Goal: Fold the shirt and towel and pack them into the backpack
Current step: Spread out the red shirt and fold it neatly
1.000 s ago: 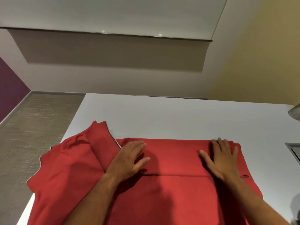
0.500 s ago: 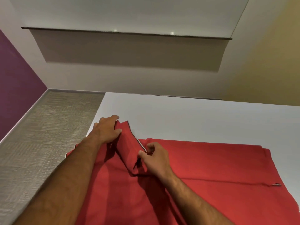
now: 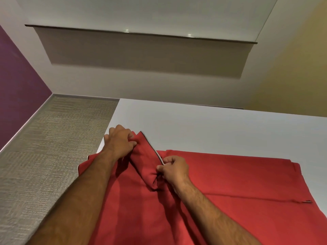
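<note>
Inspecting the head view, the only one supplied. Risks noted first. Left hand point(image 3: 120, 143) clenched on the outer end of the sleeve point(image 3: 146, 160), right at the desk's point(image 3: 212, 128) left edge; right hand point(image 3: 174, 167) pinching the same sleeve at its inner end, where the pale-trimmed cuff edge meets the body of the shirt point(image 3: 230, 183). Likely fault from here: sleeve laid over skewed, because the two grips sit at different depths on the desk and the cloth between them is bunched into a ridge rather than drawn taut. Second likely fault: the flat fold along the far side pulled open or wrinkled if the sleeve is tugged hard toward the left edge. Third: the portion draped past the left edge dragging the garment off square by its own weight. All three offered as judgement only.

Condition of the shirt: red, plain weave, thin pale piping on the sleeve hem. Spread across the near half of the desk, reaching from the left edge almost to the right side of the frame; far edge straight, one lengthwise fold line visible, small dark tag or tab near the right end of that line. Sleeve area rumpled, remainder smooth.

Towel and backpack not in view. Carpeted floor point(image 3: 53, 156) left of the desk.
</note>
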